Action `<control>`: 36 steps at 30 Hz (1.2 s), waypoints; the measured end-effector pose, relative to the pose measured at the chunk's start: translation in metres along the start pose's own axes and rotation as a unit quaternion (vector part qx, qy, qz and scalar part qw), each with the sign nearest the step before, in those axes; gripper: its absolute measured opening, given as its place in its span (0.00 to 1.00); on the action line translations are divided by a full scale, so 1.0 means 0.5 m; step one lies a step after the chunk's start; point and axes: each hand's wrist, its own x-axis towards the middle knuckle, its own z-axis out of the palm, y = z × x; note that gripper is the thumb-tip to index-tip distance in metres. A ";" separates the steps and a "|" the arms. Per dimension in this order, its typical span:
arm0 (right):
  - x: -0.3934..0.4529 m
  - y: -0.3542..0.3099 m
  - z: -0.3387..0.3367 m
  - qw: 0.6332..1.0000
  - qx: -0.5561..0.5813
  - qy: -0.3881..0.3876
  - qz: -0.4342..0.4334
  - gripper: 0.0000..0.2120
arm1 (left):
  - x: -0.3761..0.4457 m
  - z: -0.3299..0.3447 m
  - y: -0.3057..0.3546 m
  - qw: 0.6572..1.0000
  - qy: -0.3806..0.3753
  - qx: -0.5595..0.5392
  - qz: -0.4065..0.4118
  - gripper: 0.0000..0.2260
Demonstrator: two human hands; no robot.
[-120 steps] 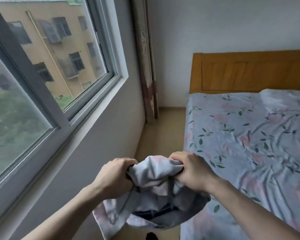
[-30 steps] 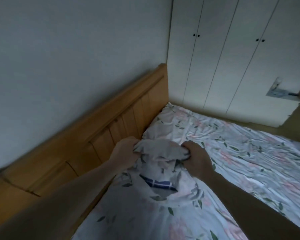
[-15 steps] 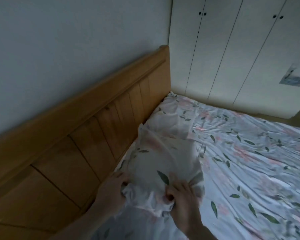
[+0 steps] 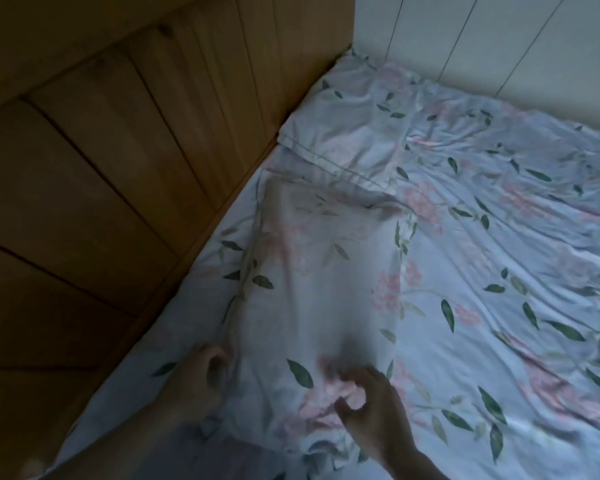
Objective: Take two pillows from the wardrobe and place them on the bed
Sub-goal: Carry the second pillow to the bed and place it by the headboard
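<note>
Head view shows the second pillow (image 4: pixel 326 271) lying flat on the bed (image 4: pixel 499 271) against the headboard (image 4: pixel 118 168), just below the first pillow (image 4: pixel 347 133), with left hand (image 4: pixel 198 379) and right hand (image 4: pixel 374 407) loosening, grip apart, so placement looks finishing and withdrawal comes next.

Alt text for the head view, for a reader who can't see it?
Two bare hands, left hand and right hand, rest at the near end of a floral pillow lying on a matching bed sheet beside a wooden headboard; a second pillow lies beyond it.
</note>
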 end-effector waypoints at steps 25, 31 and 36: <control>0.220 -0.164 0.060 0.952 0.282 0.085 0.086 0.11 | 0.052 -0.091 0.079 0.952 0.255 -0.165 -0.031 0.22; 0.216 -0.160 0.101 0.951 0.242 -0.051 0.183 0.30 | 0.056 -0.124 0.008 0.980 0.012 -0.064 -0.188 0.15; 0.203 -0.155 0.101 0.954 0.223 0.003 0.203 0.36 | 0.063 -0.081 -0.044 0.977 0.114 0.036 -0.174 0.39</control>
